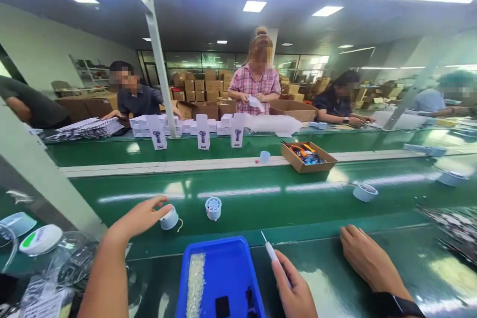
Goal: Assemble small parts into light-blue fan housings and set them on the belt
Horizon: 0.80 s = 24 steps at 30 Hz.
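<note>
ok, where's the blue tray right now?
Head view, bottom centre: the blue tray sits on the near edge of the green table, between the left hand and the right hand holding a white tool.

A small round white fan part (169, 219) lies tilted on the green belt (261, 198).

My left hand (139, 218) touches a small round white fan part (169, 219) on the green conveyor belt (298, 198); my right hand (294, 288) grips a slim white tool (271, 251) beside the near blue plastic tray (227, 268).
</note>
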Each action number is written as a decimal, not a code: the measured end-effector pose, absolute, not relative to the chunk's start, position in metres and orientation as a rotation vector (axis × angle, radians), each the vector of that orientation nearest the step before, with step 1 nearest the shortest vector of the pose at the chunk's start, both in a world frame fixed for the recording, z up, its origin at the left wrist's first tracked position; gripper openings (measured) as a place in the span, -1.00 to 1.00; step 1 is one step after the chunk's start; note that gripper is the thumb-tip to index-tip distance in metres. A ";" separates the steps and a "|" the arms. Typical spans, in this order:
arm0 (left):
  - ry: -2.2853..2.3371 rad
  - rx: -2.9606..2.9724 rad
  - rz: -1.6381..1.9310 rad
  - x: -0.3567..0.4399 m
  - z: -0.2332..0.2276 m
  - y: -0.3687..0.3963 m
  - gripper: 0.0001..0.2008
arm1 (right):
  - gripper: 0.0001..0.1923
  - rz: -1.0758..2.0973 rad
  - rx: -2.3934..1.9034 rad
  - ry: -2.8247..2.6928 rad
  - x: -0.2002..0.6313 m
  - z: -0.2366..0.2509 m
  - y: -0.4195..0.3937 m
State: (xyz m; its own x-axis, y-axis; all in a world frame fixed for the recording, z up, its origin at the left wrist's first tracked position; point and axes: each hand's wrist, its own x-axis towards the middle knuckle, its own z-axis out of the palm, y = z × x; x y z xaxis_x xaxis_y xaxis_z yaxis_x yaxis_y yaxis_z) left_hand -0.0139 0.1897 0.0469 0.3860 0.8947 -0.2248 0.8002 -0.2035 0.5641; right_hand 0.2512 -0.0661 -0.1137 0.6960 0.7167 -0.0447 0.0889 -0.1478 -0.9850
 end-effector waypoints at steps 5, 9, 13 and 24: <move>1.412 2.046 0.125 -0.006 0.030 0.195 -0.41 | -0.60 0.517 -1.603 -0.782 0.281 -0.102 -0.071; 1.393 2.023 0.159 -0.002 0.026 0.196 -0.48 | -0.66 0.320 -1.531 -0.882 0.339 -0.055 -0.078; 1.375 2.027 0.163 0.002 0.028 0.194 -0.47 | -0.67 0.101 -1.504 -0.818 0.326 -0.053 -0.088; 1.301 2.141 0.027 0.025 0.030 0.203 -0.47 | -0.77 0.016 -1.577 -0.849 0.255 -0.075 -0.064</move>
State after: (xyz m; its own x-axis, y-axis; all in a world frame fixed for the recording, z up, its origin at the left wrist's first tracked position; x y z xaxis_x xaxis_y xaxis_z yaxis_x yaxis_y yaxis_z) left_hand 0.0250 0.2033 0.0303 0.5131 0.8072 -0.2918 0.7942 -0.3176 0.5181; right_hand 0.2547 -0.0637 -0.0748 0.7264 0.5170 0.4528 0.4997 0.0551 -0.8645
